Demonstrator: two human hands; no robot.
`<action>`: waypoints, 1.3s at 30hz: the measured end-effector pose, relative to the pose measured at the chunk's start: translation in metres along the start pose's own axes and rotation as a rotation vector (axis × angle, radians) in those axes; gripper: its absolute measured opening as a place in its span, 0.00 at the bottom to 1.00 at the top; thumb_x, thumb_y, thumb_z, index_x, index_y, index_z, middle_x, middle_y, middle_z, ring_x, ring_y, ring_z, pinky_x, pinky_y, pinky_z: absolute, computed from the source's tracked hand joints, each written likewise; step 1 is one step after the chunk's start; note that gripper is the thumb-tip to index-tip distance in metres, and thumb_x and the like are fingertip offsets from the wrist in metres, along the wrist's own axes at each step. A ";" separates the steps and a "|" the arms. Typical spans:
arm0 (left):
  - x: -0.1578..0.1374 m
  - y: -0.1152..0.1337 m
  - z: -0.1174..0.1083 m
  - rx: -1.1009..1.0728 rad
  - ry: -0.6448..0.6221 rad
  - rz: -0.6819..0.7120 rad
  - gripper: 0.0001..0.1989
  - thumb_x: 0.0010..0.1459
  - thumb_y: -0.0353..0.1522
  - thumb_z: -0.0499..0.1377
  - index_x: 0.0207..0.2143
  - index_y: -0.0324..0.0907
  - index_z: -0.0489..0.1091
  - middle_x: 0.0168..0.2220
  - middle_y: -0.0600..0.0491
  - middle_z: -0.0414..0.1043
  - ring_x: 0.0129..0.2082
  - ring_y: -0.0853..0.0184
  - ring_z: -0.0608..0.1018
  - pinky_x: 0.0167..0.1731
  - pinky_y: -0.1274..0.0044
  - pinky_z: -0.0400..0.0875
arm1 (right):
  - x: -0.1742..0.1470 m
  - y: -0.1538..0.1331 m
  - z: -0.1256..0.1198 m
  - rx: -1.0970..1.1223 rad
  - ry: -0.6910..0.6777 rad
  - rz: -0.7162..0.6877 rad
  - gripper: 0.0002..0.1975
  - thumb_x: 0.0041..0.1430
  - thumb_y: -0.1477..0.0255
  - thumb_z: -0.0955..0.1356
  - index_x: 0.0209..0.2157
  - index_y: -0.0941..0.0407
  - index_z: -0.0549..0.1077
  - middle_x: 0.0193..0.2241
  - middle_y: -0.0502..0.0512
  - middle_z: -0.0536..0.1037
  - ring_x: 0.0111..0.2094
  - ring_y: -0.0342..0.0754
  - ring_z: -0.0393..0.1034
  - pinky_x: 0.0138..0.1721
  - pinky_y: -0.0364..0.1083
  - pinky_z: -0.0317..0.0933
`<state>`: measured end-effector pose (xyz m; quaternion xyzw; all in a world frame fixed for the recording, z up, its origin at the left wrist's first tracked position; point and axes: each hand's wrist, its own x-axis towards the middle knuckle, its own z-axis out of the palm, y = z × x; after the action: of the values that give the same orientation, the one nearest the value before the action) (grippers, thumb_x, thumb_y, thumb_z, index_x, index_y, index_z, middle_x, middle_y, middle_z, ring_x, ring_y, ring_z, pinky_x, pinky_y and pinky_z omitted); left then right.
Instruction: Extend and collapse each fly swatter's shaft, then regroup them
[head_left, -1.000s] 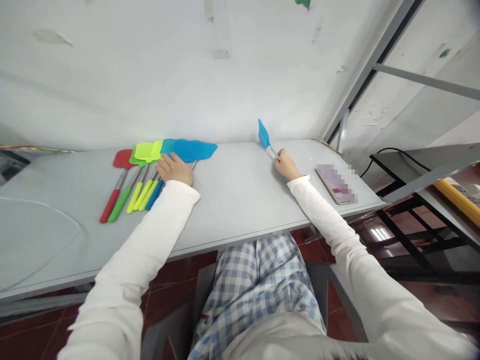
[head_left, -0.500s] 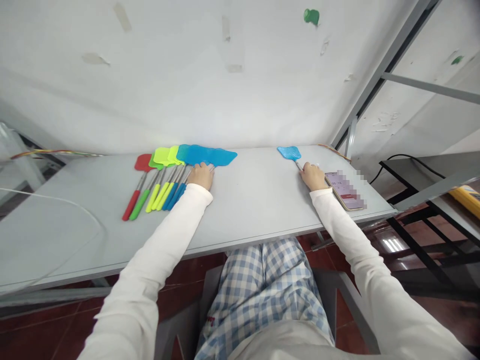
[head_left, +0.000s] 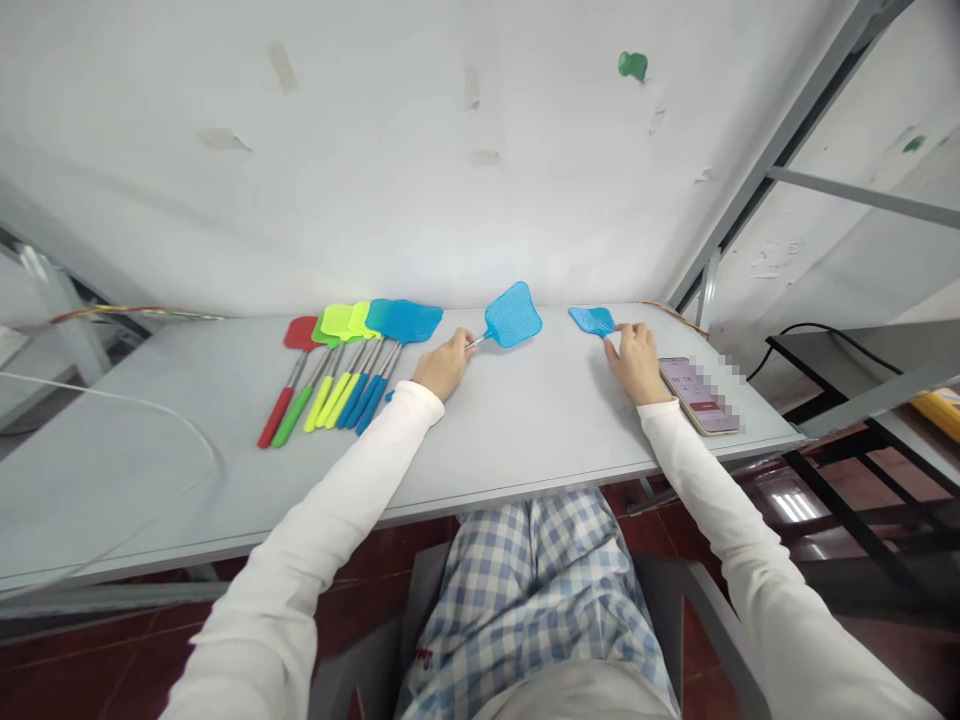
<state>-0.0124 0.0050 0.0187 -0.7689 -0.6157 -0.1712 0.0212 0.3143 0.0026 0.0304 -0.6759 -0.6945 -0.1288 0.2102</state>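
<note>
Left hand (head_left: 442, 366) had fingers clamped on a blue swatter (head_left: 514, 315); right hand (head_left: 636, 362), couldn't tell. Loose pinch could've let it twist.

1. Middle blue swatter (head_left: 514, 316) — plastic head, mesh-textured, thin metal shaft.
2. Row of swatters (head_left: 353, 400) — plastic heads, shiny metal shafts, smooth grips.
3. Table (head_left: 517, 430): smooth top, faint sheen.
4. Wall (head_left: 375, 220): matt, paint-like; scraps of what looks like tape (head_left: 283, 67) stuck on.
5. Sleeves (head_left: 352, 495): soft, matt cloth, wrinkled.
6. Trousers (head_left: 517, 590): cloth, matt, creased.
7. Floor (head_left: 795, 507): glossy tile, catching light.
8. Phone (head_left: 691, 388): smooth, glassy-looking screen.
9. Frame bar (head_left: 862, 197): dull grey metal.
</note>
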 end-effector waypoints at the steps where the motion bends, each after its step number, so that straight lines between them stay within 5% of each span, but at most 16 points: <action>1: -0.001 0.002 0.001 -0.004 0.008 0.050 0.18 0.67 0.41 0.42 0.52 0.44 0.61 0.46 0.46 0.75 0.43 0.61 0.78 0.31 0.75 0.64 | -0.003 -0.010 -0.003 0.054 0.053 -0.102 0.22 0.65 0.66 0.56 0.54 0.64 0.64 0.51 0.73 0.66 0.53 0.61 0.61 0.50 0.58 0.58; 5: -0.004 0.009 0.003 0.045 0.033 0.242 0.20 0.67 0.40 0.42 0.54 0.46 0.64 0.48 0.47 0.74 0.46 0.62 0.76 0.33 0.74 0.65 | -0.016 -0.059 -0.013 0.139 0.058 -0.524 0.22 0.66 0.70 0.54 0.59 0.56 0.62 0.58 0.65 0.63 0.61 0.57 0.54 0.59 0.59 0.51; 9: -0.006 0.013 0.001 0.099 0.055 0.357 0.22 0.67 0.40 0.40 0.53 0.44 0.68 0.44 0.47 0.75 0.44 0.62 0.76 0.36 0.73 0.65 | -0.027 -0.091 -0.006 0.080 0.028 -0.719 0.25 0.65 0.73 0.54 0.62 0.56 0.57 0.63 0.60 0.57 0.66 0.54 0.45 0.64 0.56 0.43; 12: -0.007 0.013 0.000 0.092 0.091 0.345 0.22 0.67 0.40 0.40 0.52 0.44 0.69 0.43 0.46 0.75 0.44 0.62 0.75 0.37 0.73 0.65 | -0.033 -0.090 0.004 0.087 0.066 -0.677 0.25 0.65 0.72 0.55 0.63 0.57 0.55 0.65 0.60 0.55 0.67 0.54 0.42 0.64 0.56 0.42; 16: -0.006 0.009 0.000 0.076 0.115 0.269 0.22 0.67 0.40 0.40 0.52 0.44 0.68 0.43 0.45 0.74 0.44 0.61 0.74 0.37 0.72 0.64 | -0.038 -0.062 0.011 0.069 0.120 -0.377 0.20 0.65 0.69 0.56 0.56 0.59 0.62 0.60 0.67 0.60 0.61 0.60 0.51 0.58 0.59 0.49; 19: -0.005 0.004 0.001 0.086 0.125 0.230 0.22 0.67 0.40 0.41 0.52 0.44 0.68 0.43 0.45 0.74 0.44 0.60 0.74 0.37 0.72 0.63 | -0.040 -0.031 0.011 -0.001 -0.007 -0.248 0.18 0.64 0.69 0.58 0.51 0.62 0.65 0.54 0.71 0.65 0.53 0.61 0.60 0.50 0.55 0.56; 23: -0.005 0.003 0.000 0.100 0.135 0.216 0.22 0.67 0.40 0.41 0.52 0.45 0.68 0.43 0.47 0.74 0.44 0.61 0.74 0.35 0.73 0.63 | -0.035 0.006 0.003 -0.115 -0.216 -0.268 0.18 0.65 0.65 0.57 0.48 0.60 0.68 0.47 0.67 0.69 0.45 0.57 0.65 0.43 0.51 0.58; 28: -0.007 0.007 0.001 0.103 0.130 0.224 0.21 0.67 0.40 0.42 0.52 0.48 0.69 0.41 0.47 0.74 0.43 0.61 0.74 0.32 0.74 0.62 | -0.033 0.024 -0.025 -0.232 -0.286 -0.394 0.18 0.66 0.65 0.57 0.47 0.62 0.70 0.45 0.67 0.72 0.43 0.56 0.67 0.41 0.51 0.57; 31: -0.007 0.008 0.002 0.099 0.129 0.254 0.20 0.66 0.40 0.44 0.52 0.50 0.70 0.40 0.47 0.74 0.42 0.61 0.74 0.31 0.74 0.62 | -0.048 -0.001 -0.053 -0.304 -0.153 -0.407 0.17 0.66 0.72 0.56 0.37 0.62 0.73 0.35 0.66 0.75 0.41 0.57 0.68 0.41 0.52 0.56; 34: -0.009 0.010 0.001 0.089 0.123 0.320 0.19 0.66 0.40 0.45 0.51 0.50 0.71 0.39 0.47 0.74 0.40 0.62 0.75 0.29 0.75 0.61 | -0.068 -0.050 -0.068 -0.102 0.017 -0.565 0.16 0.67 0.71 0.56 0.41 0.59 0.73 0.39 0.63 0.76 0.41 0.53 0.68 0.41 0.50 0.59; 39: -0.011 0.014 -0.001 0.061 0.179 0.375 0.21 0.67 0.41 0.43 0.50 0.46 0.71 0.38 0.47 0.76 0.39 0.64 0.76 0.28 0.76 0.62 | -0.052 -0.114 -0.028 0.023 0.166 -0.796 0.19 0.67 0.73 0.55 0.55 0.61 0.66 0.57 0.63 0.68 0.61 0.54 0.57 0.58 0.55 0.52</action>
<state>-0.0011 -0.0088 0.0188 -0.8507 -0.4625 -0.2132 0.1302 0.2041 -0.0625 0.0431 -0.3391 -0.8840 -0.2465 0.2067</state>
